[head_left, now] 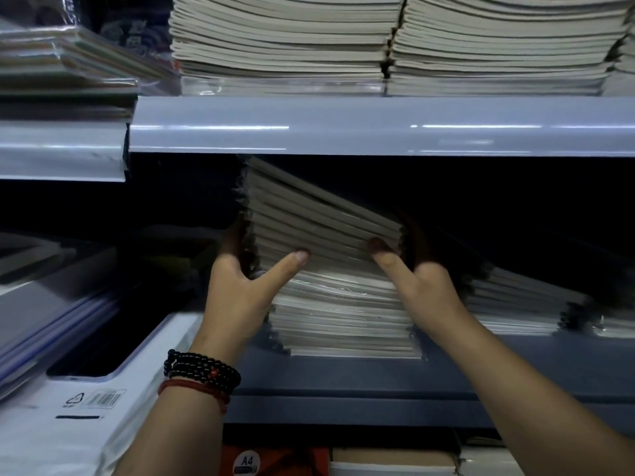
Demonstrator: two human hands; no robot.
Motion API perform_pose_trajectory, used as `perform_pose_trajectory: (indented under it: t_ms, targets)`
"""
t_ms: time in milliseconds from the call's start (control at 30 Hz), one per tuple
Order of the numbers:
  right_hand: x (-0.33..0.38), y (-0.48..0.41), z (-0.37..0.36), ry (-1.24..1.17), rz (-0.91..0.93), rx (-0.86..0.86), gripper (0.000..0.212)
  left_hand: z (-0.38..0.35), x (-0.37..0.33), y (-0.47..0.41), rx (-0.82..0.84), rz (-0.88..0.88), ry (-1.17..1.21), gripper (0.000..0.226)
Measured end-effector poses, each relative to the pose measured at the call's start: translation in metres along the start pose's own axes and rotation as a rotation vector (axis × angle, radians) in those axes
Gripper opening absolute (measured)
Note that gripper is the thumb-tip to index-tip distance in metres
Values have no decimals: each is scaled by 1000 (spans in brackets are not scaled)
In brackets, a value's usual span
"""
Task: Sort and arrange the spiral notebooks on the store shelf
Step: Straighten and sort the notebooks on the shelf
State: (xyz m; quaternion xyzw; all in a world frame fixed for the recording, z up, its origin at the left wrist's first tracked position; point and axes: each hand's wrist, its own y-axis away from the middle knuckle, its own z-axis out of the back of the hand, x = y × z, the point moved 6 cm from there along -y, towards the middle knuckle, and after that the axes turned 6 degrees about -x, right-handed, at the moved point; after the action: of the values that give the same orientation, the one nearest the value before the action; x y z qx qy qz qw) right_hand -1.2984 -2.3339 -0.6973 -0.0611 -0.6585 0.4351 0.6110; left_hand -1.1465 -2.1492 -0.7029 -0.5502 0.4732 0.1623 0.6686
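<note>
A tall stack of spiral notebooks stands on the middle shelf, their pale page edges facing me. The upper batch of notebooks is tilted, high on the left and low on the right, almost touching the shelf above. My left hand grips the batch's left side where the spirals are, thumb across the front. My right hand holds its right side, thumb pressed on the page edges. Both sets of fingers are hidden behind the batch.
A lower stack of notebooks lies to the right on the same shelf. The upper shelf edge carries two tall notebook piles. Wrapped stationery packs sit top left. A white paper ream lies bottom left.
</note>
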Motion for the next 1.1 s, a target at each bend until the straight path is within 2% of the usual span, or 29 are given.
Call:
perform_pose_trajectory:
  t_ms: [267,400,467,567,600,733,867,900,967,1000,1100]
  targets:
    - [6,3,9,11,43,12,87,16,-3,5,-50,38,63,87]
    - [14,11,18,59,63,49,80,21,-4,23,-9,74,5,65]
    - [15,18,23,61,38,46,65,24,-2,33,29,101,-5,63]
    - [12,34,36,-19,-97,-3,27,29,3,49,49,149,1,70]
    - [9,39,39,-47,-128,-9,22,30,6,53,45,174,12,70]
    - [2,50,56,-106,-186,-31,44,29,9,61,35,246,59,63]
    - [-12,52,65,-109,-241,-78,29,34,3,59,-109,236,5,60]
    - [-13,53,66,-107,-247,-77,24,35,-2,62,-154,209,-41,53]
    - [-15,55,64,-97,-249,-54,11,38,-11,72,-225,129,-143,24]
    - [-16,57,65,-77,-251,-28,13,35,-15,78,-234,95,-190,11]
    - [-17,64,70,-13,-250,22,29,12,-25,101,-142,42,-242,8]
